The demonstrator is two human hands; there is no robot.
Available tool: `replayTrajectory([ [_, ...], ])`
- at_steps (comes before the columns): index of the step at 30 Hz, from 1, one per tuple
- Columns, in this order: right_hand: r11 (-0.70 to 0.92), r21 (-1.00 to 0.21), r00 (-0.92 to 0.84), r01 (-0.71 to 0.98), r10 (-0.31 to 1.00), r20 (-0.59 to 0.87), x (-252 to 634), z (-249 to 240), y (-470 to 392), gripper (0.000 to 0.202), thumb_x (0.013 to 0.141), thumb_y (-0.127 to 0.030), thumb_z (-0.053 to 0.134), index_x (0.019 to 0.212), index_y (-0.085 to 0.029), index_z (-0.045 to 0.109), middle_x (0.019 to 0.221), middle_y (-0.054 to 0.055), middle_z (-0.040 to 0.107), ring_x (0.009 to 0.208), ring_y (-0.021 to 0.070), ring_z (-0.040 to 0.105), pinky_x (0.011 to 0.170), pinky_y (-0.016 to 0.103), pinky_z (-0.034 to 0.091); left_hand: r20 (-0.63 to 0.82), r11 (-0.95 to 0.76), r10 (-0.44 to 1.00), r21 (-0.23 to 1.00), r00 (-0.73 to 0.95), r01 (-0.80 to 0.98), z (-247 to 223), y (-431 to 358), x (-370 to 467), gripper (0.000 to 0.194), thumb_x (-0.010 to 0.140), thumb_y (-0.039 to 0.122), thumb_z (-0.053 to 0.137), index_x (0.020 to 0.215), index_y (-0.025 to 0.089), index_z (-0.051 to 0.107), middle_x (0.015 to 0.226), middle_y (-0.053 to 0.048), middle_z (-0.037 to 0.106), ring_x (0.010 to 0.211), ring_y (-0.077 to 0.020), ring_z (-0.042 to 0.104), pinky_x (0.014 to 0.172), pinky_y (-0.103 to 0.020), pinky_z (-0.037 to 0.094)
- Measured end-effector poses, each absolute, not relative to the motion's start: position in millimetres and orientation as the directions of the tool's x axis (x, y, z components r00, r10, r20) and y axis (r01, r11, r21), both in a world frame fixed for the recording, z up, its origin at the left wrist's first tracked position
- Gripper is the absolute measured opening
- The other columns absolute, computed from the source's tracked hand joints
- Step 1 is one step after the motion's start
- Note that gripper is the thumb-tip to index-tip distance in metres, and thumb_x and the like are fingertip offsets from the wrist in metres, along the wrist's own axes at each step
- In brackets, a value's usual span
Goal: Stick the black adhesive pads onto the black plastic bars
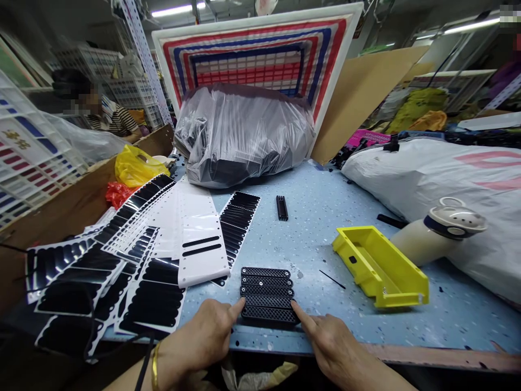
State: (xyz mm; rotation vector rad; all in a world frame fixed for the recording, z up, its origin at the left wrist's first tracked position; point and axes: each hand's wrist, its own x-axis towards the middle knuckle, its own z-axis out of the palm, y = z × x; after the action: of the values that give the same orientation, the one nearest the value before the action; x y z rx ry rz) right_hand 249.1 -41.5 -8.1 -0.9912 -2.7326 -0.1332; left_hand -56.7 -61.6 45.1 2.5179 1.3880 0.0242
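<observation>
Several black textured plastic strips (266, 300) lie side by side near the front edge of the blue table. Small light round spots show at the ends of the far strips. My left hand (214, 328) rests at their left end, index fingertip stretched out and touching a near strip. At the right end, my right hand (331, 338) likewise touches a strip with its extended index finger. The other fingers of both hands are curled and partly hidden; neither hand visibly grips anything. A small black slotted part (281, 208) lies farther back.
Sheets of black stickers (73, 293) and white backing sheets (201, 233) cover the left. A yellow bin (354, 239) and a cream bottle (423, 239) stand right, beside a white sack (468, 163). A plastic-wrapped bundle (248, 136) sits behind. A person (118, 119) is at the far left.
</observation>
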Motion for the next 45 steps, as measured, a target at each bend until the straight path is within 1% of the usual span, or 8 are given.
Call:
replayTrajectory([
  [5,0.769,0.005,-0.742,0.639,0.616,0.265,248,-7,-43,0.088,0.071,0.005,0.032,0.154,-0.005,0.004,0.068,0.006,0.067,0.051,0.0233,0.062,0.048,0.032,0.054,0.002,-0.449,0.862,0.47,0.508,0.76,27,-63,-68,0.061,0.084,0.001,0.042,0.138,0.026,0.053,0.099,-0.006,0.076,0.085,-0.0201,0.071,0.077,-0.027,0.056],
  [12,0.783,-0.042,-0.745,0.62,0.605,0.279,246,-2,-41,0.094,0.071,0.006,0.032,0.155,-0.008,-0.008,0.071,0.004,0.068,0.052,0.0241,0.063,0.048,0.034,0.055,0.003,-0.55,0.825,0.236,0.565,0.801,15,-57,-74,0.078,0.069,-0.006,0.046,0.14,0.025,0.052,0.083,-0.006,0.073,0.071,-0.0249,0.07,0.068,-0.036,0.057],
  [19,0.776,-0.048,-0.739,0.629,0.616,0.274,247,-6,-43,0.089,0.071,0.006,0.033,0.155,-0.007,0.003,0.072,0.005,0.068,0.053,0.0237,0.063,0.05,0.034,0.055,-0.016,-0.526,0.828,0.323,0.56,0.787,24,-47,-75,0.067,0.071,-0.003,0.049,0.13,0.027,0.062,0.086,-0.006,0.076,0.074,-0.0237,0.072,0.07,-0.033,0.056],
  [27,0.777,-0.037,-0.744,0.629,0.615,0.263,248,-7,-42,0.081,0.068,0.005,0.034,0.148,-0.004,0.026,0.069,0.005,0.067,0.052,0.0229,0.063,0.049,0.033,0.054,0.048,-0.507,0.846,0.378,0.531,0.774,21,-53,-74,0.062,0.08,-0.001,0.043,0.139,0.017,0.051,0.089,-0.008,0.076,0.077,-0.0238,0.072,0.069,-0.032,0.055],
  [30,0.777,-0.028,-0.745,0.629,0.612,0.266,248,-7,-42,0.077,0.068,0.005,0.035,0.145,-0.003,0.031,0.068,0.006,0.067,0.052,0.0229,0.062,0.049,0.033,0.054,0.029,-0.526,0.84,0.289,0.541,0.8,19,-56,-74,0.065,0.078,-0.003,0.044,0.139,0.019,0.05,0.09,-0.007,0.075,0.079,-0.024,0.071,0.071,-0.035,0.056],
  [34,0.775,-0.02,-0.748,0.631,0.616,0.247,249,-8,-42,0.075,0.068,0.004,0.036,0.143,-0.003,0.036,0.07,0.007,0.068,0.054,0.0228,0.063,0.05,0.033,0.054,-0.05,-0.589,0.805,0.061,0.592,0.806,25,-59,-68,0.074,0.07,-0.006,0.048,0.14,0.019,0.047,0.084,-0.004,0.071,0.071,-0.0227,0.068,0.063,-0.033,0.053],
  [39,0.777,0.012,-0.763,0.629,0.615,0.202,250,-7,-41,0.076,0.066,0.005,0.036,0.141,-0.001,0.04,0.07,0.008,0.067,0.054,0.0228,0.062,0.05,0.033,0.053,-0.123,-0.747,0.657,-0.236,0.744,0.621,49,-59,-57,0.063,0.078,0.0,0.051,0.14,-0.003,0.041,0.078,-0.009,0.066,0.061,-0.0225,0.06,0.051,-0.033,0.045],
  [45,0.764,0.051,-0.761,0.644,0.632,0.142,250,-7,-40,0.077,0.063,0.004,0.039,0.139,-0.002,0.046,0.069,0.008,0.068,0.053,0.0226,0.061,0.05,0.032,0.053,-0.196,-0.827,0.548,-0.269,0.813,0.493,57,-56,-55,0.061,0.079,0.003,0.052,0.137,-0.011,0.041,0.073,-0.01,0.065,0.058,-0.0226,0.058,0.046,-0.033,0.039],
])
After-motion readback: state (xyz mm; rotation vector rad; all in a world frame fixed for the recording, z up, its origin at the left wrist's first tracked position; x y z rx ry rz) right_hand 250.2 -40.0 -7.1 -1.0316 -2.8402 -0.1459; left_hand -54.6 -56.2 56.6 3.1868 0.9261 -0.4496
